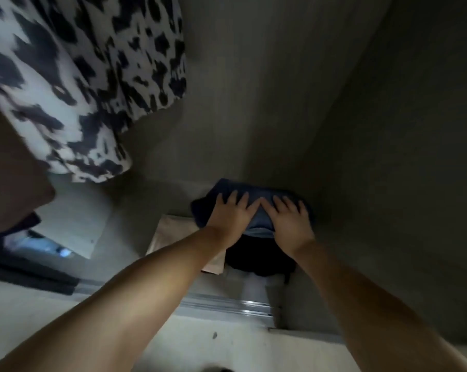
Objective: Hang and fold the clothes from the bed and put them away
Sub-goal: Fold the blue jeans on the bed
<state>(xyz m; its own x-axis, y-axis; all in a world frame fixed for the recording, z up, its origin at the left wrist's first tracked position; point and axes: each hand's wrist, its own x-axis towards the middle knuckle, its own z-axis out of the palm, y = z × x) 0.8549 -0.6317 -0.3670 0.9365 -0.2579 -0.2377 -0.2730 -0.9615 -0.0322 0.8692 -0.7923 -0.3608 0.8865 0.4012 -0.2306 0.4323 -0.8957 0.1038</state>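
Observation:
A folded dark blue garment (261,224) lies low inside a dim wardrobe, on top of a stack of dark folded clothes (256,259). My left hand (231,213) rests flat on its left half, fingers spread. On the right half my right hand (291,218) lies flat too, fingers apart. Both palms press on the cloth from above; neither hand wraps around it. A black-and-white patterned garment (87,84) hangs at the upper left.
A beige folded item (170,234) lies left of the dark stack. The wardrobe's grey back and side walls (334,103) close in the space. A metal sliding-door track (227,307) runs along the front edge. A brown hanging garment (12,183) is at far left.

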